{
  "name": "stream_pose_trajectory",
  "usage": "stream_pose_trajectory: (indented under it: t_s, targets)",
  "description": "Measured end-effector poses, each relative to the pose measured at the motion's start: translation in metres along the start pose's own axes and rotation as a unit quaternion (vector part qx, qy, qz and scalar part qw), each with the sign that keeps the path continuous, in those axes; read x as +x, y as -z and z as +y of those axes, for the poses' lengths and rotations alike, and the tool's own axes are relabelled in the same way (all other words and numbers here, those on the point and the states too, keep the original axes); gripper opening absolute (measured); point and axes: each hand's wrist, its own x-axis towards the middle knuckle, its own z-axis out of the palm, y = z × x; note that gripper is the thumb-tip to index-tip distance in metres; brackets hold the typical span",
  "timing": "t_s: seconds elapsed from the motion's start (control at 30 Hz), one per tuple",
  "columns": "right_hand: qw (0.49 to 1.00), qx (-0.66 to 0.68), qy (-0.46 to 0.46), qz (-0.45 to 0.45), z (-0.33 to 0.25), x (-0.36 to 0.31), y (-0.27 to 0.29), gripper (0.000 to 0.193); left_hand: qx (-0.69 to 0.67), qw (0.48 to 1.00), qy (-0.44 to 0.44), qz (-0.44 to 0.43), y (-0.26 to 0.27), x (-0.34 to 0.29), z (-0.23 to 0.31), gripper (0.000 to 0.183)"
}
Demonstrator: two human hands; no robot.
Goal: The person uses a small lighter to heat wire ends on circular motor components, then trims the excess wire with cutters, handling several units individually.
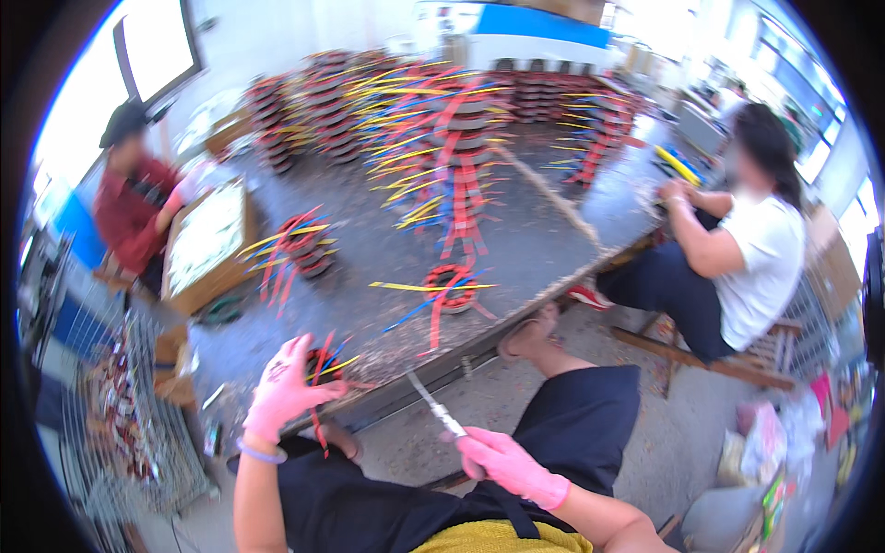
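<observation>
- Your right hand (505, 464), in a pink glove, is closed around the slim tool with a white handle and thin metal shaft (444, 417).
- The tool's long axis runs aslant, from your grip at lower right to its tip at upper left; the tip points away from you, up to the worktop's front edge. Whether it touches that edge, you cannot tell.
- Your left hand (284, 387), also pink-gloved, has its fingers and thumb spread apart, fingers pointing away from you and thumb to the right.
- Just beside that hand, near the worktop's front edge, sits the dark ring-shaped coil with red, yellow and blue leads (320, 362). Your hand partly hides it; how firmly you touch it, you cannot tell.
- Its yellow and blue leads slant to the upper right, while a red strip hangs toward you over the edge.
- Farther right on the dark worktop (373, 249) lies a flat red ring coil (450, 288); its yellow lead runs left to right, its red strip points toward you.
- Beyond it stand tall upright stacks of ring coils (461, 157).
</observation>
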Motion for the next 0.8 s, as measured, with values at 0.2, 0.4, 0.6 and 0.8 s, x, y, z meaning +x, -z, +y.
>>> stream_pose_trajectory:
  t_s: [0.2, 0.4, 0.6, 0.8]
  targets:
    - [0.999, -0.009, -0.052, 0.004, -0.002, -0.003, -0.007, 0.039, 0.058, 0.998, -0.011, 0.015, -0.013, -0.01, -0.005, 0.105]
    - [0.997, -0.026, -0.077, 0.004, -0.006, 0.002, -0.011, 0.038, 0.056, 0.998, -0.018, 0.022, -0.018, -0.016, -0.01, 0.098]
    - [0.995, -0.035, -0.092, -0.007, -0.002, 0.005, -0.013, 0.04, 0.044, 0.997, -0.049, 0.046, -0.022, -0.013, -0.019, 0.102]
    - [0.994, -0.065, -0.089, -0.005, 0.007, 0.004, -0.007, 0.041, 0.052, 0.998, -0.028, 0.032, -0.017, -0.014, -0.014, 0.101]
